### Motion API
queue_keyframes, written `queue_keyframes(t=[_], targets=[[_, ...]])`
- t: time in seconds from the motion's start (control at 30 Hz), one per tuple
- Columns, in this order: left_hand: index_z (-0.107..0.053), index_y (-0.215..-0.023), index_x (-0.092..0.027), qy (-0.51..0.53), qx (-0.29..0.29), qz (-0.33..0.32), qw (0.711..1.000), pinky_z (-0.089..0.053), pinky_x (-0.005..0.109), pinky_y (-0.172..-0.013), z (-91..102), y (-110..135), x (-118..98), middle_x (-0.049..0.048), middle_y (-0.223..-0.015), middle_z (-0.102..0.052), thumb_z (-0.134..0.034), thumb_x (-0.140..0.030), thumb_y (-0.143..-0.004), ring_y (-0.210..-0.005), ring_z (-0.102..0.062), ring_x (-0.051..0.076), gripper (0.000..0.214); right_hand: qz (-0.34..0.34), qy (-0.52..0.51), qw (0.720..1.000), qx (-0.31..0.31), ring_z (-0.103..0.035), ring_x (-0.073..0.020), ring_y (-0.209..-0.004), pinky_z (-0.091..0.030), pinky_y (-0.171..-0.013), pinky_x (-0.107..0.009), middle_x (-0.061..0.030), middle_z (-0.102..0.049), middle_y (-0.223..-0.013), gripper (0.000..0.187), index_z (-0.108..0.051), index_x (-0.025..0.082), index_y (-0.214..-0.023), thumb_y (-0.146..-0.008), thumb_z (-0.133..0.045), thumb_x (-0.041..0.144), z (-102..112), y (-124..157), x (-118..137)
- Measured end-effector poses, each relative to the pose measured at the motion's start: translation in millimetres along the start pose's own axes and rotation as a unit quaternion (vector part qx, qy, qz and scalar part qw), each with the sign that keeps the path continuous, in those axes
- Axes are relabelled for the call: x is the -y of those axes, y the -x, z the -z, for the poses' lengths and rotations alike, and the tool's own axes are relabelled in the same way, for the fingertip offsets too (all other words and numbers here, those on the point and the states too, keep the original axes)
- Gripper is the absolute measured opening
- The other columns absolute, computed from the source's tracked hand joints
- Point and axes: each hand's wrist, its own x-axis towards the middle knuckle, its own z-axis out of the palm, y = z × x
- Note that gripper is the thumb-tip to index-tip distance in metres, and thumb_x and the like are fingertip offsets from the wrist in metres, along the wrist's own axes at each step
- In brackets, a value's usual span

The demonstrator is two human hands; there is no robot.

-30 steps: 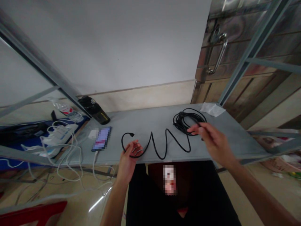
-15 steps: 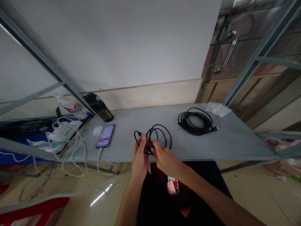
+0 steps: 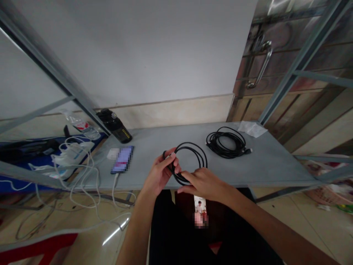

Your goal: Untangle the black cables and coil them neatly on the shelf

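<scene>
A short black cable [image 3: 193, 149] is gathered into a round coil just above the grey table [image 3: 270, 162], near its front edge. My left hand [image 3: 160, 175] pinches the coil's left side, with the cable end tucked at my fingers. On the coil's lower edge my right hand [image 3: 202, 182] grips the loops. A second, thicker coil of black cable [image 3: 226, 144] lies flat on the table to the right, apart from both hands.
A phone [image 3: 122, 159] lies at the table's left with a white charger lead hanging off the edge. Behind it stands a black bottle [image 3: 116, 126]. White cables and a blue bag [image 3: 41, 160] lie further left. White paper [image 3: 251, 128] sits at the back right.
The cable lay stretched in zigzags a second ago; my right hand came in from the right and both hands have wound it into a coil, now rounder and lifted slightly.
</scene>
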Motion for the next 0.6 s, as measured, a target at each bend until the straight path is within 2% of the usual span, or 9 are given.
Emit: queue_keyframes(t=[0.07, 0.17, 0.27, 0.37, 0.43, 0.5, 0.6], targets=[[-0.073, -0.101, -0.018, -0.058, 0.003, 0.011, 0.998, -0.049, 0.029, -0.061, 11.3, -11, 1, -0.004, -0.071, -0.056, -0.095, -0.044, -0.084, -0.056, -0.056, 0.012, 0.038, 0.041, 0.039, 0.998, 0.001, -0.076, -0.0262, -0.079, -0.054, -0.079, -0.036, -0.012, -0.081, -0.089, 0.049, -0.072, 0.017, -0.125, -0.113, -0.056, 0.062, 3, -2, -11], [-0.072, -0.096, -0.018, -0.203, -0.03, -0.011, 0.979, -0.049, 0.031, -0.06, 32.3, -31, 8, -0.0046, -0.068, -0.054, -0.093, -0.056, -0.082, -0.054, -0.053, 0.012, 0.045, 0.097, 0.093, 0.991, 0.009, -0.074, -0.0256, -0.093, -0.055, -0.093, -0.04, -0.0106, -0.079, -0.097, 0.018, -0.074, 0.019, -0.113, -0.115, -0.058, 0.027, 5, -8, -29], [-0.077, -0.099, -0.017, -0.303, -0.074, -0.049, 0.949, -0.046, 0.032, -0.061, 54.1, -49, 19, -0.0022, -0.066, -0.059, -0.09, -0.057, -0.082, -0.056, -0.056, 0.016, 0.046, 0.109, 0.132, 0.985, -0.006, -0.071, -0.027, -0.106, -0.051, -0.114, -0.049, -0.0094, -0.077, -0.102, 0.018, -0.074, 0.02, -0.109, -0.11, -0.058, 0.012, 3, -13, -47], [-0.077, -0.089, -0.019, -0.366, -0.122, -0.104, 0.917, -0.043, 0.031, -0.065, 71.6, -60, 28, 0.0004, -0.069, -0.064, -0.089, -0.052, -0.081, -0.065, -0.057, 0.019, 0.036, 0.069, 0.115, 0.99, -0.038, -0.066, -0.0278, -0.123, -0.042, -0.127, -0.055, -0.0112, -0.075, -0.117, 0.023, -0.077, 0.021, -0.113, -0.107, -0.059, 0.007, -4, -16, -67], [-0.076, -0.088, -0.02, -0.399, -0.157, -0.143, 0.892, -0.042, 0.032, -0.068, 80.5, -63, 33, 0.001, -0.074, -0.066, -0.087, -0.047, -0.082, -0.07, -0.056, 0.02, 0.029, 0.031, 0.099, 0.993, -0.057, -0.061, -0.0292, -0.135, -0.044, -0.127, -0.055, -0.0146, -0.071, -0.134, 0.032, -0.077, 0.021, -0.122, -0.103, -0.058, 0.002, -11, -16, -81], [-0.077, -0.099, -0.021, -0.42, -0.195, -0.173, 0.869, -0.044, 0.033, -0.073, 88.1, -63, 38, 0.0017, -0.081, -0.068, -0.084, -0.043, -0.085, -0.074, -0.057, 0.021, 0.027, -0.011, 0.083, 0.993, -0.081, -0.058, -0.0312, -0.141, -0.048, -0.124, -0.055, -0.0177, -0.065, -0.147, 0.038, -0.075, 0.02, -0.133, -0.103, -0.058, 0.003, -15, -13, -94], [-0.073, -0.118, -0.021, -0.433, -0.246, -0.206, 0.842, -0.049, 0.036, -0.084, 98.0, -62, 44, 0.0049, -0.096, -0.071, -0.078, -0.041, -0.092, -0.085, -0.063, 0.024, 0.034, -0.076, 0.075, 0.986, -0.129, -0.059, -0.0341, -0.14, -0.05, -0.122, -0.057, -0.0194, -0.061, -0.153, 0.036, -0.07, 0.02, -0.143, -0.11, -0.056, 0.019, -11, -2, -114]])
